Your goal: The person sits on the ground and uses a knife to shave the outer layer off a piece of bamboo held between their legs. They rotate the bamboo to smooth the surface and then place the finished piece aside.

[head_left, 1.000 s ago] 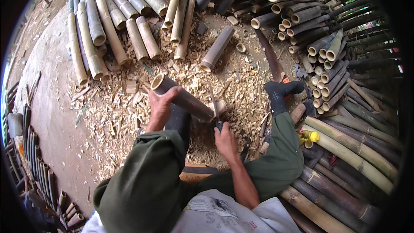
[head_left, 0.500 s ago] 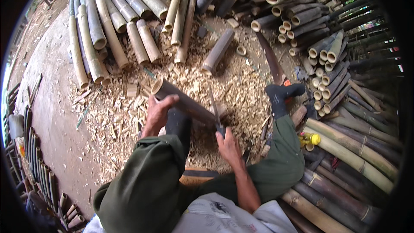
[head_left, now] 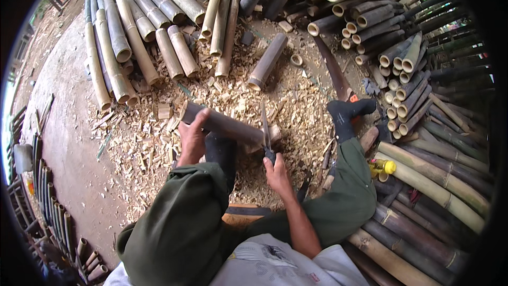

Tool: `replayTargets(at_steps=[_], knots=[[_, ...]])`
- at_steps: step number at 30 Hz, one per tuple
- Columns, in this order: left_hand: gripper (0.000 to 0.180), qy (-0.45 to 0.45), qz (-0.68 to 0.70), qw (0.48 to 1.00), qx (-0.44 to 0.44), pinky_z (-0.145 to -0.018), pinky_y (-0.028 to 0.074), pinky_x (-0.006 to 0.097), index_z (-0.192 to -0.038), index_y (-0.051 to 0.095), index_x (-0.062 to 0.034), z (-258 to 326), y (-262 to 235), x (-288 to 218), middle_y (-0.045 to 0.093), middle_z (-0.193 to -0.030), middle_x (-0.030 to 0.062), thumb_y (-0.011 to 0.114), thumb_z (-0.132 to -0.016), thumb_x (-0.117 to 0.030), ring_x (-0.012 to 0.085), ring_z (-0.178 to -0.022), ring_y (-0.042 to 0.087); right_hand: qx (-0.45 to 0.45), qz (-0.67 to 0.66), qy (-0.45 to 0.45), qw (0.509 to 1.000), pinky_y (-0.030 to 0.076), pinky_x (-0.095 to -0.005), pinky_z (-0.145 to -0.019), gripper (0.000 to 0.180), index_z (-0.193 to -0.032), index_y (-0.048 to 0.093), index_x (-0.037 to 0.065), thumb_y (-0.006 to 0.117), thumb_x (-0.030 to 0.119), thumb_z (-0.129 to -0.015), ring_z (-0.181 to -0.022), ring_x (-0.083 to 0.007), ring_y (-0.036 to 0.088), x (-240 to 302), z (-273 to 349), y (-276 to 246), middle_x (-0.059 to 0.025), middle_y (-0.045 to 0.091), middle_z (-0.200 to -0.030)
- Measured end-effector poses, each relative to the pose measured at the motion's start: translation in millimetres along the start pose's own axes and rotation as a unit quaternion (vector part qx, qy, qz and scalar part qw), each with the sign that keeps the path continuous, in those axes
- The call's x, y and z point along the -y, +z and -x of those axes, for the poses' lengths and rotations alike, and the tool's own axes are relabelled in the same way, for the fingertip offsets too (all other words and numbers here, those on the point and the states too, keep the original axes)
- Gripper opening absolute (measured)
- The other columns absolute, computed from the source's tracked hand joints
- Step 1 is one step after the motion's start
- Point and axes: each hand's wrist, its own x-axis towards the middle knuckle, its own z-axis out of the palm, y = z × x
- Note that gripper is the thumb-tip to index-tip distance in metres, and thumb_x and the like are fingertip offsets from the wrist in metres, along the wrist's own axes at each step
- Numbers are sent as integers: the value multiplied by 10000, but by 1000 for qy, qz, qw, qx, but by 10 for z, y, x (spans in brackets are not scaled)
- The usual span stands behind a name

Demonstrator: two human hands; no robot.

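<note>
Step in hand: judged to be trimming the end of a bamboo section [head_left: 225, 124] with a knife [head_left: 264, 130].
Left hand [head_left: 192, 139]: clasped over the section near its open far end, steadying it.
Right hand [head_left: 277, 172]: closed round the knife handle, blade upright against the section's near end.
Section position: lying across the raised knee, between both hands, over wood chips [head_left: 143, 143].
Next move: likely calls for firm bracing and a controlled stroke clear of the leg.

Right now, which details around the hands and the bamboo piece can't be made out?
Head view only:
- Knife handle: wrapped by the right hand.
- Where the blade meets the bamboo section: too small to tell.
- Left hand fingertips: curled behind the section.
- Left foot: hidden by the knee.
</note>
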Motion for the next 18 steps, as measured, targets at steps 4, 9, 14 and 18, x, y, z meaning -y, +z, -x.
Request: replayTargets(at_steps=[4, 9, 14, 18], knots=[[654, -48, -219, 974, -40, -872, 567, 414, -1294, 521, 59, -249, -883, 128, 700, -1043, 168, 867, -806, -206, 259, -909, 693, 115, -316, 88, 938, 472, -317, -441, 448, -1312, 422, 72, 564, 415, -1061, -499, -160, 572, 183, 5, -17, -69, 583, -728], [676, 260, -518, 813, 52, -982, 520, 411, -1371, 533, -71, -6, -552, -47, 638, -1204, 160, 813, -757, -106, 314, -1120, 625, 89, -355, 42, 930, 488, -334, -455, 382, -1313, 438, 94, 565, 350, -1060, -508, -167, 577, 188, 13, -10, -61, 578, -722], [821, 428, -654, 601, 165, -1210, 330, 489, -1445, 514, -102, -505, 344, -253, 507, -1473, 155, 799, -675, -71, 352, -1435, 427, 95, -377, 67, 919, 486, -300, -455, 329, -1273, 495, 83, 612, 298, -1053, -537, -135, 565, 378, 114, -281, -26, 538, -728], [734, 434, -709, 516, 206, -1187, 324, 507, -1391, 549, -126, -1075, 451, -101, 556, -1413, 115, 761, -693, -40, 322, -1400, 473, 53, -340, 54, 937, 526, -299, -466, 349, -1268, 489, 48, 651, 254, -1037, -557, -126, 593, 299, 157, -343, -40, 564, -824]])
